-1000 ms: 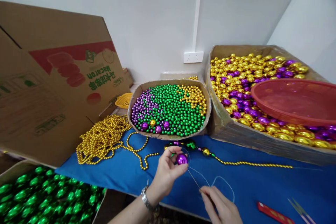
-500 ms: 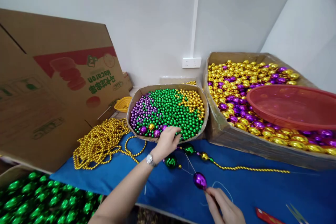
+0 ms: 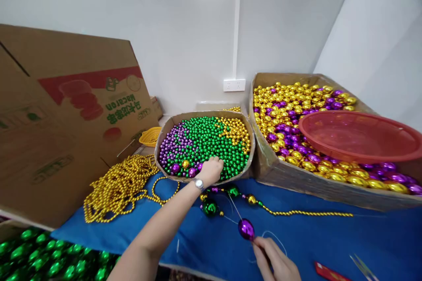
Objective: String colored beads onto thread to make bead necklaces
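My left hand (image 3: 212, 170), with a watch (image 3: 199, 184) on its wrist, reaches into the front of a box of small round beads (image 3: 204, 140). Its fingers are curled down among the green beads, and the fingertips are hidden. My right hand (image 3: 276, 258) pinches the lower end of a large shiny purple bead (image 3: 246, 229) above the blue cloth. A thin straight piece, needle or thread, sticks out of that bead's upper end. Behind it lies a partly strung strand with a large green bead (image 3: 210, 207), a gold bead (image 3: 251, 199) and a twisted gold bead chain (image 3: 296, 213).
Gold bead chains (image 3: 120, 186) are heaped at left beside a big carton (image 3: 72, 140). On the right, a box (image 3: 286, 180) of gold and purple beads carries a red basin (image 3: 359, 136). Green beads (image 3: 56, 259) fill a lower-left box. A red object (image 3: 331, 271) and tweezers-like tool (image 3: 362, 267) lie front right.
My left hand has turned and its fingers have gone down into the green beads. My right hand keeps its pinch on the purple bead. The whole view has shifted slightly.
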Available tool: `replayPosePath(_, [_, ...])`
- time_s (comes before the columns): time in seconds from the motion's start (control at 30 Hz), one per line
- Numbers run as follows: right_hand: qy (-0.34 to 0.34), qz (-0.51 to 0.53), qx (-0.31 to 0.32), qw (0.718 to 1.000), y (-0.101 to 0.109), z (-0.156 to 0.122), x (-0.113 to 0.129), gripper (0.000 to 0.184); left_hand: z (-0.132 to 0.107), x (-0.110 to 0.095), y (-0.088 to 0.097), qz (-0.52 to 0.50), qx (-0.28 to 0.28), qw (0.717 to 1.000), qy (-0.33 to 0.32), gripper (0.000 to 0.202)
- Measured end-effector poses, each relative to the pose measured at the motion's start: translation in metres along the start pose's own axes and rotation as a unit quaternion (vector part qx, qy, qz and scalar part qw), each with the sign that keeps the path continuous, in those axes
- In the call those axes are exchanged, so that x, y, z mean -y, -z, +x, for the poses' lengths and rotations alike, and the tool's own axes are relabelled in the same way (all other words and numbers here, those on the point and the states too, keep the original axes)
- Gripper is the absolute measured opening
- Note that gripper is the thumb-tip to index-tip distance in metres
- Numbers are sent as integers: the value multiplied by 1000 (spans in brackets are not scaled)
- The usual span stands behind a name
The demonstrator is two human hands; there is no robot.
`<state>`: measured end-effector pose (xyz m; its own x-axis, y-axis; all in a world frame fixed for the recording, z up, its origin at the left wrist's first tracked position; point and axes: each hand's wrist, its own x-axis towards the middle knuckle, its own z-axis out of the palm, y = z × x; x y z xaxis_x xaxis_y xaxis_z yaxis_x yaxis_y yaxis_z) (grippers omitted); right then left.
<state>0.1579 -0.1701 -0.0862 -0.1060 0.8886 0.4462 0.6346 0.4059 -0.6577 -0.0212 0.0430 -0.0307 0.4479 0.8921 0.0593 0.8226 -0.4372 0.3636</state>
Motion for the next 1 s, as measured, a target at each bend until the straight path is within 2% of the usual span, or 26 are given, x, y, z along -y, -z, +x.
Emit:
replayPosePath(0.1, [-18,9,9,1000,3,-1,1,17,-19,-8,6,-73,-17,997,-1,20])
replayPosePath(0.17, [-17,14,7,1000,5,0,2,16,-37,-14,8,-225,-8,974,4,27])
replayPosePath(0.2, [-10,14,2,1000,5,0,3,16,-46,-18,8,-339,2,941,12,29])
replayPosePath(0.23, [-4,13,-2,1000,6,1,3,16,-55,-21,8,-459,13,888,24,29])
replayPosePath(0.27, [4,11,-6,1000,6,2,4,16,-62,-24,8,-566,23,823,39,28])
replayPosePath(0.3, [12,9,-10,1000,6,3,4,16,-69,-27,8,-645,32,761,53,27])
replayPosePath(0.33, [19,8,-14,1000,5,4,5,16,-74,-29,7,-691,38,719,64,26])
replayPosePath(0.37, [26,6,-18,999,5,5,5,16,-77,-31,7,-717,42,692,74,24])
replayPosePath(0.43, [30,3,-19,999,4,5,6,17,-81,-33,7,-742,46,663,89,23])
replayPosePath(0.57, [18,-5,-15,1000,5,5,6,17,-84,-34,9,-757,57,643,98,23])
replayPosePath(0.67, [17,-11,-16,1000,6,5,6,17,-86,-35,8,-751,60,650,100,24])
replayPosePath(0.77, [16,-16,-10,1000,6,4,5,18,-90,-38,7,-721,51,684,94,26])
replayPosePath(0.83, [22,-20,-11,999,5,3,4,19,-92,-40,8,-668,46,739,71,29])
replayPosePath(0.9, [27,-25,-20,999,5,3,3,19,-92,-38,13,-570,35,821,18,31])
replayPosePath(0.93, [27,-29,-25,999,4,4,2,19,-90,-35,17,-500,13,866,-11,32])
replayPosePath(1.0, [21,-35,-28,999,4,3,1,20,-81,-21,28,-322,-74,943,-35,33])
